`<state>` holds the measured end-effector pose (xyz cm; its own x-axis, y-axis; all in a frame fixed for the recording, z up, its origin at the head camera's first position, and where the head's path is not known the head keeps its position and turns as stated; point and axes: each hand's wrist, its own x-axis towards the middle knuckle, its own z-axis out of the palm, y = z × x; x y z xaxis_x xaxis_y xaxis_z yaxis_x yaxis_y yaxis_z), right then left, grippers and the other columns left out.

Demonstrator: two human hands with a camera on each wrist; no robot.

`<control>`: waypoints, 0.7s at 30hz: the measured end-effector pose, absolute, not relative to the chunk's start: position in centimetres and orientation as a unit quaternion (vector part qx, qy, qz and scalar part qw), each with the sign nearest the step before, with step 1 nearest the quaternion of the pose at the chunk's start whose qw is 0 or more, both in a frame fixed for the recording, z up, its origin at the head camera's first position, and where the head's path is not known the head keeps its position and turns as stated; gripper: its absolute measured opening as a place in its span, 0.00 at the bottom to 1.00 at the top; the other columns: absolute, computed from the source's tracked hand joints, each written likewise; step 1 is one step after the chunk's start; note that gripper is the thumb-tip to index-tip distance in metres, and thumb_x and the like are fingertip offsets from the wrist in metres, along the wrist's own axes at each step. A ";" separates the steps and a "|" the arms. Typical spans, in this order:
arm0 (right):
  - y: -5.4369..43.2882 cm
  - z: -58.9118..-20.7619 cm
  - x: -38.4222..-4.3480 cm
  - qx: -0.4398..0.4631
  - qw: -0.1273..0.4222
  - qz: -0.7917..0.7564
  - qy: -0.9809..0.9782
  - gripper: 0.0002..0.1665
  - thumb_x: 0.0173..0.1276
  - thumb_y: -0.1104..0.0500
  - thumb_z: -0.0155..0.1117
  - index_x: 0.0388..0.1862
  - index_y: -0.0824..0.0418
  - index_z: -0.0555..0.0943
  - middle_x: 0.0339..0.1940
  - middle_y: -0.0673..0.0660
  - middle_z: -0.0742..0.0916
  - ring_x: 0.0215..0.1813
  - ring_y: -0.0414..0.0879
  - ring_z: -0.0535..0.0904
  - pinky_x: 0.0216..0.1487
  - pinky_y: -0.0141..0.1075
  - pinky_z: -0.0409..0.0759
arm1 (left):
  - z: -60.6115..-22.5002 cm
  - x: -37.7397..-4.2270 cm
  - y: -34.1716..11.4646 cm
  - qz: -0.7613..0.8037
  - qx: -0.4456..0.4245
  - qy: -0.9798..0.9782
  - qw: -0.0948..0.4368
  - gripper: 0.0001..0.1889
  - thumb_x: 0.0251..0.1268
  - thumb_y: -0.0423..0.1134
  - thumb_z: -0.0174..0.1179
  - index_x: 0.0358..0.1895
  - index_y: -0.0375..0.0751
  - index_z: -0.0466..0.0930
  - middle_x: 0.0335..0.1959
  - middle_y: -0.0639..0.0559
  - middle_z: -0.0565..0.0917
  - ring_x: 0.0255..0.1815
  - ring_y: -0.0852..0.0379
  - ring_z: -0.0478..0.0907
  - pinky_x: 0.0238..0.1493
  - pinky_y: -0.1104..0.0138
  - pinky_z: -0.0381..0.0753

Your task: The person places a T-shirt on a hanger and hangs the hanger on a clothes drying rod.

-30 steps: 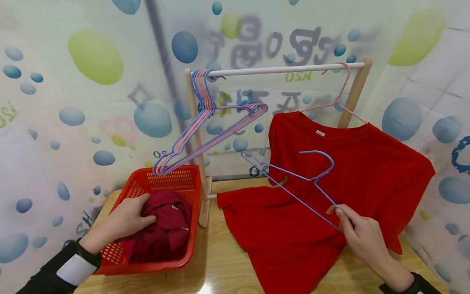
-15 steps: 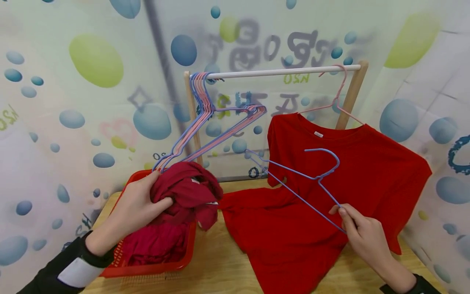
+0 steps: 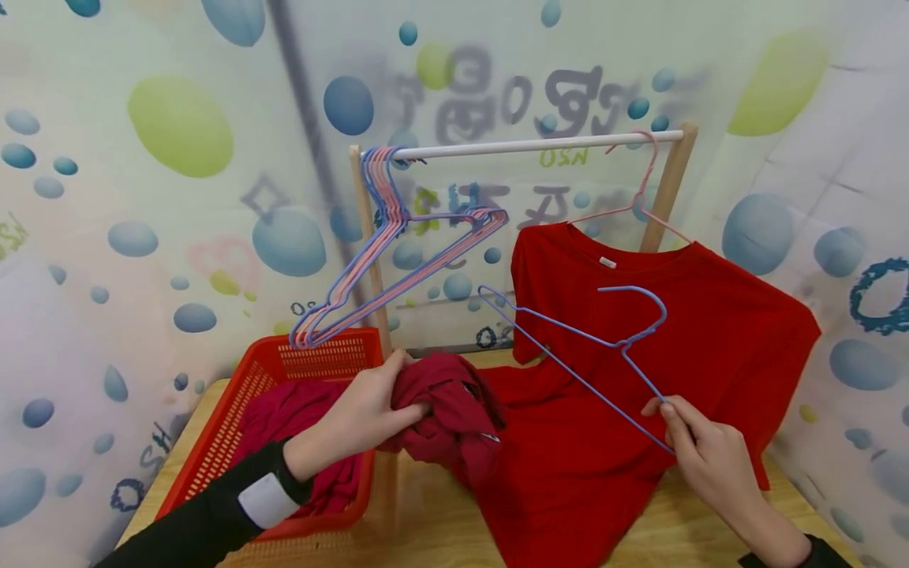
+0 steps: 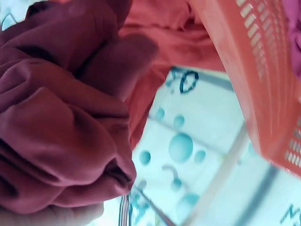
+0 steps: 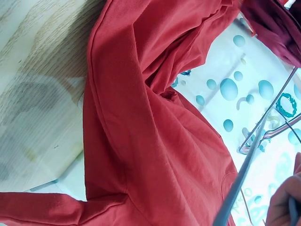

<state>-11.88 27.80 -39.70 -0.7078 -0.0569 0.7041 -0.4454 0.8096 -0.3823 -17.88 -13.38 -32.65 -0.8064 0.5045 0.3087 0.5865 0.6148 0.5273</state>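
My left hand (image 3: 372, 406) grips a bunched dark red garment (image 3: 447, 410), held past the basket's right side. In the left wrist view the crumpled garment (image 4: 61, 127) covers much of the picture. My right hand (image 3: 710, 454) pinches a blue hanger (image 3: 568, 367) by one lower corner, its hook up and its far end pointing left. Behind it a bright red T-shirt (image 3: 639, 315) hangs on a pink hanger (image 3: 642, 193), its lower part spread over the table. The right wrist view shows that shirt (image 5: 155, 122) and part of my right hand (image 5: 287, 202).
A red plastic basket (image 3: 362, 497) with more dark red cloth (image 3: 291, 410) stands at the left. Several blue and pink hangers (image 3: 387, 229) hang at the left end of the rack's white rail (image 3: 525, 147). Wooden posts (image 3: 667, 189) hold the rail above the wooden table (image 3: 419, 521).
My left hand has lifted the dark red garment out of the basket and carried it right, in front of the red shirt. My right hand keeps the blue hanger nearly still.
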 end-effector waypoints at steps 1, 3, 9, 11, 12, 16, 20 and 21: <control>27.8 -39.7 -11.9 0.142 0.353 0.275 -0.883 0.13 0.69 0.68 0.55 0.35 0.50 0.78 0.13 0.36 0.66 0.12 0.24 0.50 0.14 0.23 0.53 | -33.0 -18.0 -13.1 -0.313 -0.312 -0.895 0.059 0.20 0.55 0.40 0.66 0.48 0.44 0.68 0.24 0.59 0.77 0.22 0.66 0.71 0.26 0.73 0.74; 27.8 -39.7 -11.8 0.142 0.350 0.277 -0.883 0.13 0.69 0.68 0.55 0.35 0.50 0.78 0.13 0.36 0.66 0.12 0.24 0.51 0.14 0.23 0.53 | -33.8 -18.2 -12.5 -0.300 -0.325 -0.896 0.051 0.22 0.55 0.41 0.67 0.48 0.44 0.66 0.21 0.60 0.76 0.20 0.67 0.71 0.24 0.73 0.73; 27.6 -39.8 -11.7 0.138 0.345 0.284 -0.884 0.13 0.70 0.68 0.54 0.35 0.50 0.78 0.13 0.36 0.66 0.12 0.24 0.51 0.14 0.23 0.54 | -35.7 -18.6 -11.4 -0.246 -0.361 -0.899 0.042 0.28 0.53 0.44 0.70 0.46 0.40 0.59 0.13 0.59 0.69 0.15 0.67 0.67 0.21 0.74 0.67; 27.4 -39.9 -11.7 0.136 0.341 0.292 -0.883 0.12 0.70 0.67 0.54 0.36 0.50 0.79 0.13 0.36 0.66 0.12 0.24 0.51 0.14 0.23 0.53 | -36.2 -18.7 -11.2 -0.225 -0.373 -0.900 0.029 0.28 0.53 0.46 0.70 0.45 0.41 0.58 0.14 0.59 0.68 0.16 0.66 0.70 0.22 0.75 0.68; 27.4 -39.9 -11.7 0.135 0.339 0.295 -0.883 0.12 0.70 0.67 0.54 0.36 0.50 0.79 0.13 0.36 0.66 0.11 0.24 0.51 0.14 0.23 0.53 | -36.5 -18.7 -11.1 -0.215 -0.380 -0.899 0.021 0.28 0.54 0.45 0.70 0.44 0.41 0.58 0.15 0.59 0.69 0.18 0.66 0.72 0.23 0.75 0.68; 27.3 -40.0 -11.6 0.136 0.334 0.300 -0.883 0.13 0.70 0.67 0.54 0.36 0.50 0.79 0.12 0.36 0.66 0.11 0.25 0.51 0.14 0.23 0.53 | -37.4 -18.7 -11.0 -0.186 -0.400 -0.897 -0.017 0.25 0.55 0.43 0.69 0.41 0.42 0.58 0.19 0.58 0.68 0.24 0.64 0.75 0.25 0.75 0.67; 27.3 -40.2 -11.6 0.141 0.333 0.298 -0.883 0.13 0.70 0.68 0.53 0.36 0.49 0.78 0.13 0.36 0.66 0.12 0.24 0.51 0.14 0.23 0.53 | -37.5 -18.5 -11.0 -0.183 -0.401 -0.896 -0.044 0.22 0.55 0.42 0.69 0.37 0.44 0.60 0.19 0.58 0.65 0.24 0.64 0.68 0.25 0.73 0.62; 27.2 -40.2 -11.6 0.140 0.332 0.300 -0.883 0.13 0.70 0.68 0.54 0.36 0.49 0.79 0.13 0.36 0.66 0.12 0.24 0.51 0.14 0.23 0.53 | -37.5 -18.5 -11.0 -0.182 -0.399 -0.897 -0.049 0.22 0.55 0.43 0.69 0.37 0.44 0.61 0.19 0.58 0.66 0.23 0.64 0.67 0.25 0.73 0.62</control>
<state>-11.64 27.24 -40.18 -0.7397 -0.0478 0.6712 -0.4472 0.7802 -0.4373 -18.50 -11.00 -37.47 -0.6764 0.7343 0.0575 0.6985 0.6147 0.3663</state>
